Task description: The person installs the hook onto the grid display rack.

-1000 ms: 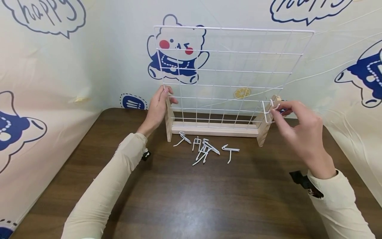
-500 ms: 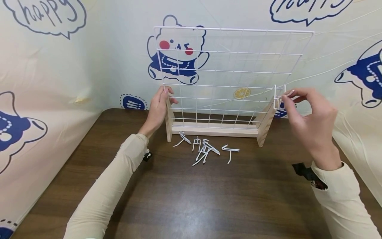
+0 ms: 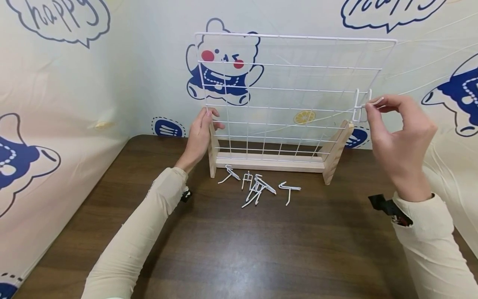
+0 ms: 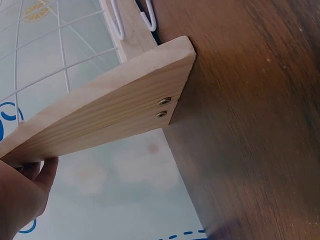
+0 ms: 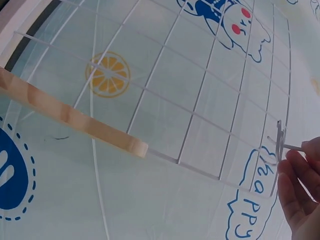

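Observation:
A white wire grid panel (image 3: pixel 295 37) stands upright in a wooden stand (image 3: pixel 269 162) at the back of the table. My left hand (image 3: pixel 198 135) grips the stand's left upright, its fingers reaching behind; the left wrist view shows that wooden side (image 4: pixel 115 95) with two screws. Between thumb and fingers, my right hand (image 3: pixel 405 139) pinches the prong of a white wire hook (image 3: pixel 356 109). The hook's double-loop back overlaps the grid's right edge, above the right upright. In the right wrist view the hook (image 5: pixel 280 137) is seen edge-on beside the wires.
Several white hooks (image 3: pixel 257 189) lie in a loose pile on the dark wooden table (image 3: pixel 239 249) in front of the stand. One more hook (image 3: pixel 288 189) lies apart on the right. Printed cloth (image 3: pixel 149 74) hangs behind and at both sides.
My right hand has risen with the hook, moving up and slightly right along the grid's right edge, from beside the right upright to above it. My left hand has stayed on the left upright.

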